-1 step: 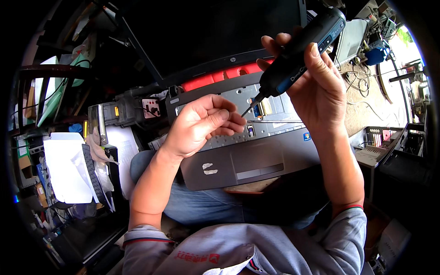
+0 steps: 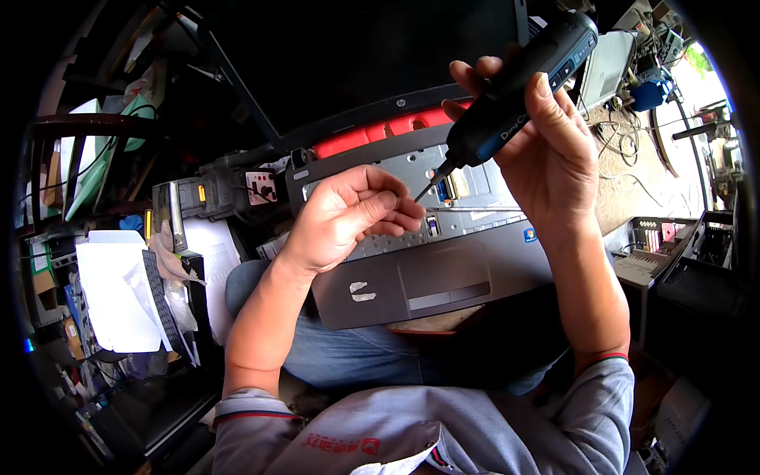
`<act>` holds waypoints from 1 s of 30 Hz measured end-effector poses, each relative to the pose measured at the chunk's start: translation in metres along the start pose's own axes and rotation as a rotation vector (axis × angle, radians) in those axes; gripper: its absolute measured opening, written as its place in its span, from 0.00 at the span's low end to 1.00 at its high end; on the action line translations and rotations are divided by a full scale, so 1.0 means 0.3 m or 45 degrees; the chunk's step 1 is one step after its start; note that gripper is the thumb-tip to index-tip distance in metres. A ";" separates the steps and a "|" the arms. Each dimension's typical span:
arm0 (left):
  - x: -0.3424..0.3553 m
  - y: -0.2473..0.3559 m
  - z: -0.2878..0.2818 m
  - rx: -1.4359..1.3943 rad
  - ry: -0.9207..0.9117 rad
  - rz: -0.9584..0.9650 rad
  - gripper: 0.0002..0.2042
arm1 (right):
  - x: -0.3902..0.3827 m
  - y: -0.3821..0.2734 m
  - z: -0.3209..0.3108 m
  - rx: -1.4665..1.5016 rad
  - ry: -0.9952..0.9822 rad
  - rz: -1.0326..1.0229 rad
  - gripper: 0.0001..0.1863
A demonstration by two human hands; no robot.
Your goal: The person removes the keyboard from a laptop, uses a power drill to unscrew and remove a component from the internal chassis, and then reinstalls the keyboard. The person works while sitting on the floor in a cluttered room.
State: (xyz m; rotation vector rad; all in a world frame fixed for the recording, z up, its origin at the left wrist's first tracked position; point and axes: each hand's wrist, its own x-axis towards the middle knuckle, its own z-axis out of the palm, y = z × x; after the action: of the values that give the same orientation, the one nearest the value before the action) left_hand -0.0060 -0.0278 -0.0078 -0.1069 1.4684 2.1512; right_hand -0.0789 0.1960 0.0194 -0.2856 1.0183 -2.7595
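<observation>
- My left hand (image 2: 344,212) is loosely curled; I can't tell whether it pinches something small.
- My right hand (image 2: 560,154) grips the screwdriver (image 2: 500,111), bit (image 2: 432,186) slanting toward my left.
- The laptop (image 2: 360,297) lies open below, front edge over my lap (image 2: 356,356).

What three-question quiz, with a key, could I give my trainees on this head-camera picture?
1. Which hand grips the black-and-blue electric screwdriver?
2. True or false: the laptop touchpad lies nearer the picture's lower edge than the red piece does.
3. Choose one. The slim bit points toward:
(a) the white paper
(b) the left hand
(c) the tangled cables

Key:
1. The right hand.
2. True.
3. (b).
</observation>
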 end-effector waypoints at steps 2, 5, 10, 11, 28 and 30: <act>-0.002 -0.013 -0.006 0.172 -0.021 0.058 0.06 | -0.007 0.001 -0.001 -0.059 -0.046 -0.026 0.15; -0.007 -0.028 0.007 0.332 -0.032 0.143 0.05 | -0.023 -0.004 0.007 -0.207 -0.108 -0.027 0.21; -0.012 -0.040 0.027 0.726 0.032 0.250 0.07 | -0.033 0.007 0.009 -0.285 -0.159 -0.072 0.21; -0.012 -0.043 0.025 0.760 0.044 0.253 0.08 | -0.035 0.009 0.011 -0.299 -0.158 -0.077 0.22; -0.001 -0.029 0.032 1.079 0.145 0.512 0.06 | -0.043 0.036 0.013 -0.516 -0.271 -0.190 0.27; 0.003 -0.038 0.029 1.150 0.172 0.559 0.06 | -0.050 0.045 0.020 -0.576 -0.286 -0.236 0.28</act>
State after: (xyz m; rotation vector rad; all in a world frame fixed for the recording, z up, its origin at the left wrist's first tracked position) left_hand 0.0005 -0.0167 -0.0141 0.4354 2.5795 1.5692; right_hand -0.0616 0.1858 0.0132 -0.7688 1.6099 -2.5342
